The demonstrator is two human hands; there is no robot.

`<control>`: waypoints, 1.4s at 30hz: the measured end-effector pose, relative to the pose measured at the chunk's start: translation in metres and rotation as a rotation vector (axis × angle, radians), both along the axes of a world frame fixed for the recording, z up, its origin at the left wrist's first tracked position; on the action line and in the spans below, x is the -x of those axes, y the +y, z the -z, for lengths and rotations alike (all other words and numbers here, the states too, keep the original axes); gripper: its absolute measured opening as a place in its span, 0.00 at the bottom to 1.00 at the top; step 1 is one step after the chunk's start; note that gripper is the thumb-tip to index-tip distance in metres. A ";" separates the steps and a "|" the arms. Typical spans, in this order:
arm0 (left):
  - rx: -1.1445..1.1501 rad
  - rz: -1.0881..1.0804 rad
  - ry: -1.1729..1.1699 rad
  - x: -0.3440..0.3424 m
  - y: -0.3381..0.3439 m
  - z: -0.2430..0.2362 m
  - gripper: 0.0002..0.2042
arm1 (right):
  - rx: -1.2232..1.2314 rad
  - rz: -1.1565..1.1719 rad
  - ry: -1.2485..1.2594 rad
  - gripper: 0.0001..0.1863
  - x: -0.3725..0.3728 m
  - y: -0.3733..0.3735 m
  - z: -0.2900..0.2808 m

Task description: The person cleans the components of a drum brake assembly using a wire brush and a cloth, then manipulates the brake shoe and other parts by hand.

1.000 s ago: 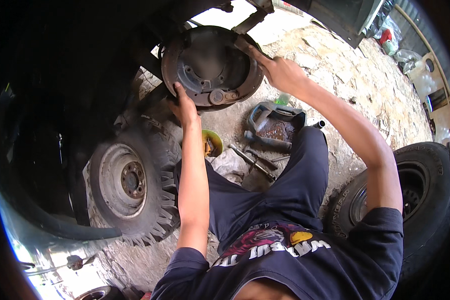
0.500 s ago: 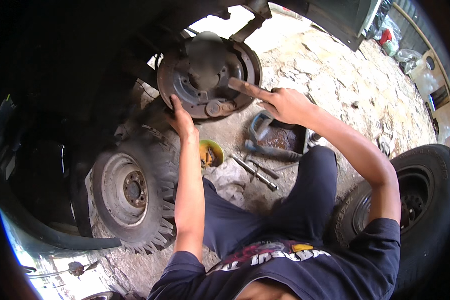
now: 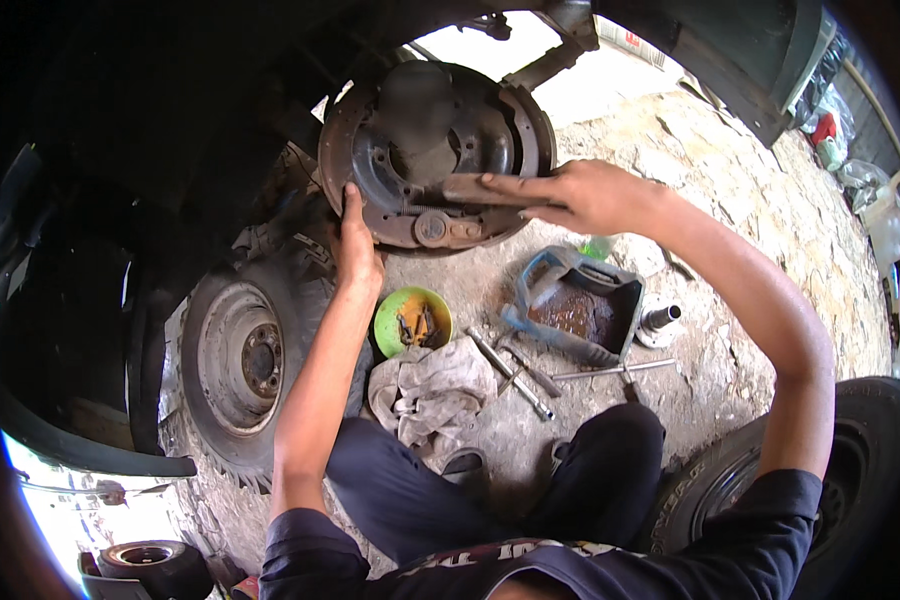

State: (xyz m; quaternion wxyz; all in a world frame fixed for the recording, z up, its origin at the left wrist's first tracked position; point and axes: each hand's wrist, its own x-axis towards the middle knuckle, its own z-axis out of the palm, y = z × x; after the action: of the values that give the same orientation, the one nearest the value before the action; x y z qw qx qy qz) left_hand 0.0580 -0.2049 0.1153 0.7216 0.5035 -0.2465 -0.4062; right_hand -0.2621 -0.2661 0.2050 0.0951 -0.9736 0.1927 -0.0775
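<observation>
In front of me is a round drum brake assembly (image 3: 370, 180), with curved shoes around a dark backing plate and a spring near its lower part. My left hand (image 3: 355, 245) grips its lower left rim, thumb in front and the other fingers mostly hidden. My right hand (image 3: 595, 200) holds a flat, brown, bar-like tool (image 3: 465, 188), its index finger stretched along it. The tool's tip lies over the lower middle of the brake, beside the spring; whether it touches is hard to tell. A blurred patch hides the upper centre of the brake.
Below stand a green bowl (image 3: 388, 325) with small parts, a grey rag (image 3: 435, 390), and a cut-open blue container (image 3: 610, 345) of dark liquid. Metal tools (image 3: 510, 375) lie beside a hub-like part (image 3: 658, 325). Tyred wheels stand left (image 3: 235, 360) and right (image 3: 690, 500).
My view has shifted, showing more of the floor and bowl. The tool in my right hand has swung flatter and lower across the brake. My left hand keeps its hold on the rim.
</observation>
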 end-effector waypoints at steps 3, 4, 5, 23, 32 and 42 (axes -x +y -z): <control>0.055 -0.031 -0.021 0.008 0.003 -0.006 0.37 | 0.014 0.037 0.015 0.28 -0.038 0.003 -0.006; 0.068 -0.035 -0.012 0.012 0.000 -0.004 0.35 | 0.020 0.004 0.007 0.29 -0.049 -0.001 -0.005; 0.059 -0.038 -0.014 0.015 -0.004 -0.002 0.35 | 0.025 -0.028 -0.001 0.30 -0.056 -0.008 -0.006; 0.048 -0.074 -0.004 0.013 -0.001 -0.003 0.33 | -0.246 0.000 0.061 0.29 -0.027 -0.014 -0.018; 0.046 -0.170 -0.070 0.027 -0.009 -0.005 0.37 | -0.093 -0.035 0.012 0.26 -0.058 -0.021 -0.016; -0.041 -0.053 -0.259 0.022 0.011 -0.006 0.41 | -0.189 0.202 0.159 0.32 0.042 0.023 -0.063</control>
State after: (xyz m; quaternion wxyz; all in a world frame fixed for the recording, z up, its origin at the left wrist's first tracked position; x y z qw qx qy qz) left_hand 0.0362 -0.1938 0.1212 0.6838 0.5729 -0.3158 -0.3234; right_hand -0.3040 -0.2434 0.2684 0.1624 -0.9390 0.3031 0.0090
